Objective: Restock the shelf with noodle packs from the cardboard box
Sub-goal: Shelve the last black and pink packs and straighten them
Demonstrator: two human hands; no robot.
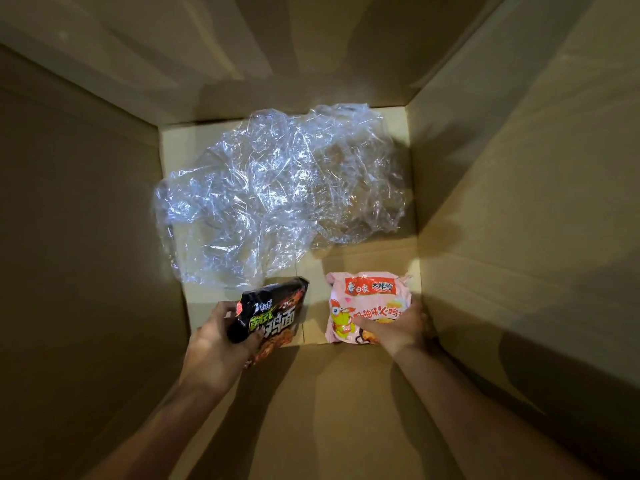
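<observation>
Both arms are reaching deep down into the box [104, 237] — the packs are sitting right at the bottom, so the hands are having to go low. The left hand [221, 336] is gripping the black pack [273, 320], fingers curled round its near end. The pack is tilting up, so it looks like it is coming off the floor of the box. The right hand [398, 327] is lying over the pink pack [363, 303], fingers wrapping its near right edge. That pack is looking flat on the bottom, so I think it is only just being picked up. Taking one pack in each hand is saving a trip to the shelf. The shelf is not showing here. Behind the packs a crumpled clear wrap [277, 195] is lying — no more packs are showing, though some could be hiding under it.
</observation>
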